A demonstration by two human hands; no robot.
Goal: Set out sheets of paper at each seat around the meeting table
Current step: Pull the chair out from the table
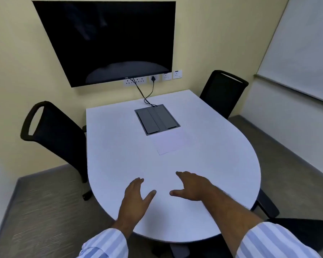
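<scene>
A white meeting table (110,164) with a rounded near end fills the middle of the head view. A pale sheet or stack of paper (168,143) lies flat on it, just in front of the grey cable box (157,119). My left hand (135,195) and my right hand (191,186) hover over the near part of the table, palms down, fingers apart, holding nothing. Both are well short of the paper. A black chair (50,131) stands at the left side and another black chair (223,92) at the far right.
A dark wall screen (108,40) hangs beyond the table, with wall sockets (153,79) below it and black cables running down to the cable box. A whiteboard (302,47) is on the right wall. Part of a third chair (302,233) shows at the bottom right.
</scene>
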